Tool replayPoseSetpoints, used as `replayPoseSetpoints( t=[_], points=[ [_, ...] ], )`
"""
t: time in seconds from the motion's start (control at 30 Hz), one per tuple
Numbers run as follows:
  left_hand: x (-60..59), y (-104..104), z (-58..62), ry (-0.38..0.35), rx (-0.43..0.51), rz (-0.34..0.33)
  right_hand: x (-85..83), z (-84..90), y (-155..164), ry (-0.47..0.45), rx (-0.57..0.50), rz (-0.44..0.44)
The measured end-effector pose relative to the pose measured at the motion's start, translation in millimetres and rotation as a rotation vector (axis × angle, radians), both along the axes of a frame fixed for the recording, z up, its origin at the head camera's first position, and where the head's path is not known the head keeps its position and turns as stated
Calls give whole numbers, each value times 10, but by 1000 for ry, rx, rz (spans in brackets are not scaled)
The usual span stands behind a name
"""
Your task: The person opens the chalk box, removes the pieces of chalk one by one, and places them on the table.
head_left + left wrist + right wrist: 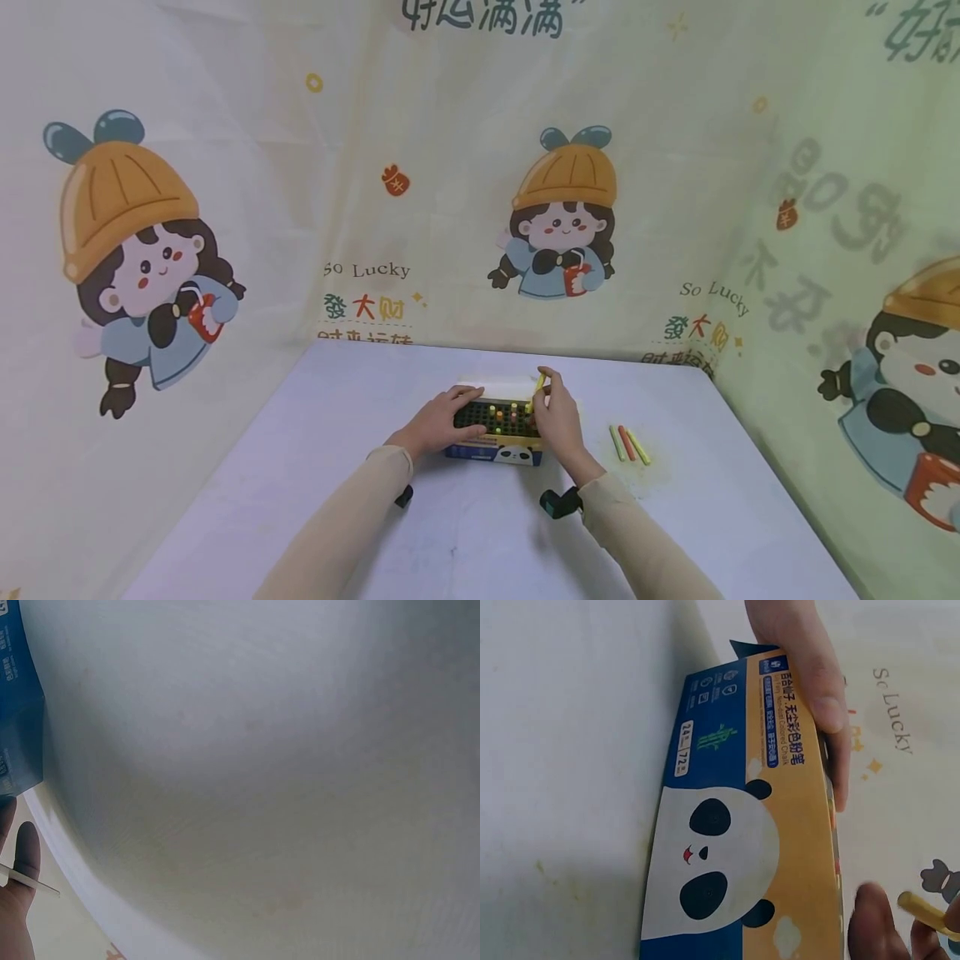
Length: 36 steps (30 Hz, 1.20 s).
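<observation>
On the pale surface (465, 533) stands a chalk box (497, 433) with a black grid tray; the left hand (438, 423) lies curled over its left end, steadying it; the right hand (555, 417) pinches a yellow chalk stick (539, 382) above the tray; it should go down upright over a free hole, the box held firm; three loose chalk sticks (628, 444) lie just right; the panda-printed box reads "24" and "72"; the backdrop (480, 167) reads "So Lucky".

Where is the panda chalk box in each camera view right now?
Head: chalk box at table centre, between both hands.
Left wrist: only its blue edge at the upper left.
Right wrist: fills the centre, panda face showing.
Shared landmark: the left hand gripping it.
</observation>
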State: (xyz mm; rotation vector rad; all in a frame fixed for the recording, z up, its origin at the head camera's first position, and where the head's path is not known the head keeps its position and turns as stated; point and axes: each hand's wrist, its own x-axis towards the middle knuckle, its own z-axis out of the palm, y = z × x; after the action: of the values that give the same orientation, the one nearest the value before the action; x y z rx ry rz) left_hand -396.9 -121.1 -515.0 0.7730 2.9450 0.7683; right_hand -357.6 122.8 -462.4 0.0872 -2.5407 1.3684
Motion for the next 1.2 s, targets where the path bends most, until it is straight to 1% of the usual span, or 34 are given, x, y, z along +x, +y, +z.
replayPoseSetpoints(
  t=[0.17, 0.43, 0.77, 1.0, 1.2],
  points=[
    [16, 9, 17, 4, 1, 3, -5, -11, 28, -19, -96, 34],
    [16, 9, 22, 5, 5, -6, -40, -26, 111, -20, -63, 25],
    [12, 16, 22, 4, -3, 13, -66, -16, 266, -63, 1, -4],
    [16, 19, 29, 11, 2, 11, -68, -23, 322, -93, -38, -46],
    [32, 18, 35, 14, -6, 7, -53, -21, 394, -119, -17, -91]
  ],
)
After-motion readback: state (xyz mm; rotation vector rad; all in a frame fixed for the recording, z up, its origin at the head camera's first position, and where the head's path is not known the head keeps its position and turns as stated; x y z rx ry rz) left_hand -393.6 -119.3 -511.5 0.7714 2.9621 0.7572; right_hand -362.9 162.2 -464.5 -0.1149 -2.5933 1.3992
